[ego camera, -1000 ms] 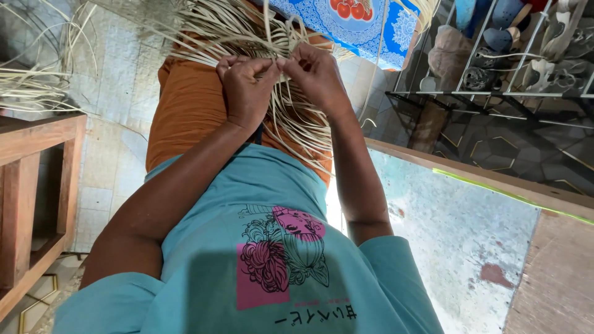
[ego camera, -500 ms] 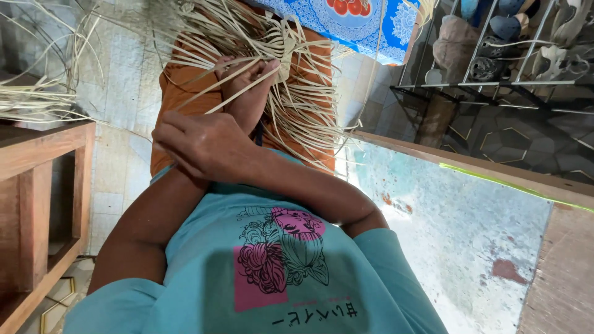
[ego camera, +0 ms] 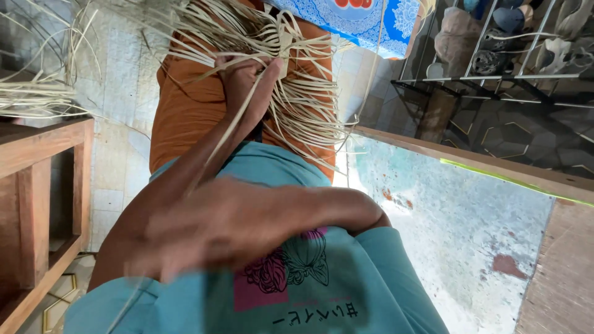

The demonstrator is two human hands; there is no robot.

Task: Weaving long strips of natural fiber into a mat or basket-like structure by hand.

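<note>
A mass of pale flat weaving strips [ego camera: 297,105] lies across my lap, over orange trousers [ego camera: 185,117]. My left hand [ego camera: 244,83] reaches up into the bundle and grips its woven middle, thumb raised. My right hand [ego camera: 210,229] is crossed in front of my teal shirt, close to the camera and blurred. One single long strip [ego camera: 232,130] runs taut from the weave by my left thumb down to my right hand, which seems closed on it.
A wooden bench [ego camera: 37,185] stands at the left, with loose strips [ego camera: 31,99] above it. A metal rack of shoes [ego camera: 495,55] is at upper right, a blue patterned cloth [ego camera: 365,21] at top, and a wood-framed painted panel [ego camera: 464,204] at right.
My right hand left the weave, crossed over my left arm and drew one strip back toward my body. My left hand stayed on the bundle.
</note>
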